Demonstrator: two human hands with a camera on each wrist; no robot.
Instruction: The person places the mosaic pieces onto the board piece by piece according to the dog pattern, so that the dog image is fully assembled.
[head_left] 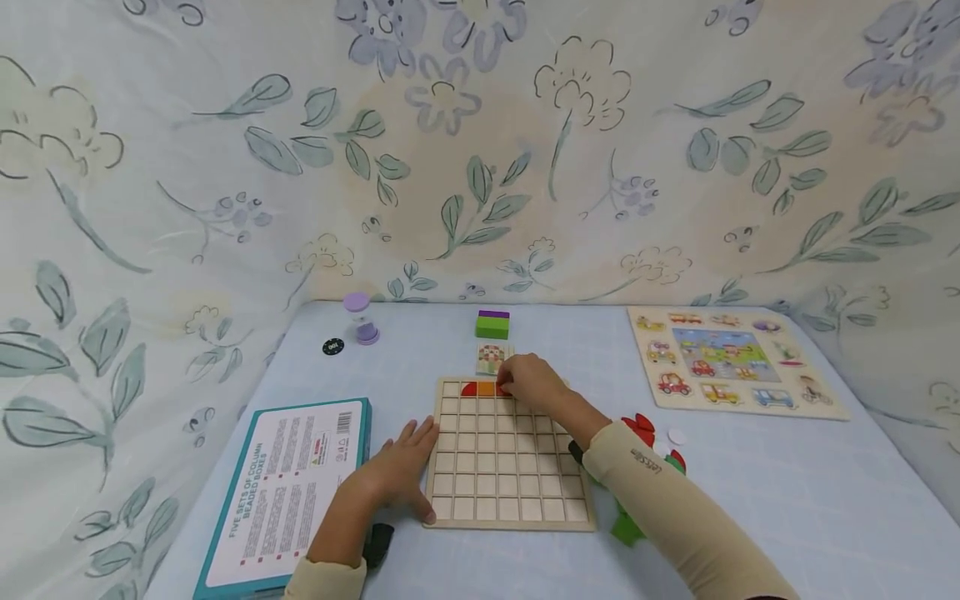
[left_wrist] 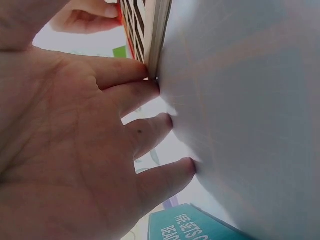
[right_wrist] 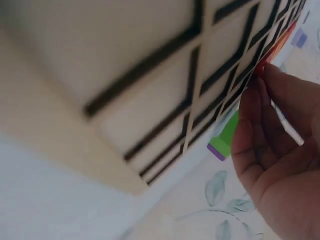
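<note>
A wooden grid board (head_left: 510, 467) with square cells lies flat on the table. In its far row sit a red rounded tile (head_left: 469, 389) and, beside it, an orange square tile (head_left: 486, 389). My right hand (head_left: 536, 383) pinches another red tile (right_wrist: 259, 69) between thumb and fingertips at the neighbouring cell; its shape is mostly hidden. Along the board's left edge, my left hand (head_left: 401, 462) rests with fingers spread and straight, touching the frame and the tabletop. Just beyond the board stands a small patterned picture card (head_left: 491, 358).
Green and purple blocks (head_left: 492, 327) stand behind the card. Loose red and green pieces (head_left: 626, 527) lie partly under the right forearm. A teal-edged box (head_left: 292, 492) is at left, a vehicle puzzle (head_left: 731, 362) at right. A purple sand timer (head_left: 362, 318) and black chip (head_left: 333, 346) sit far left.
</note>
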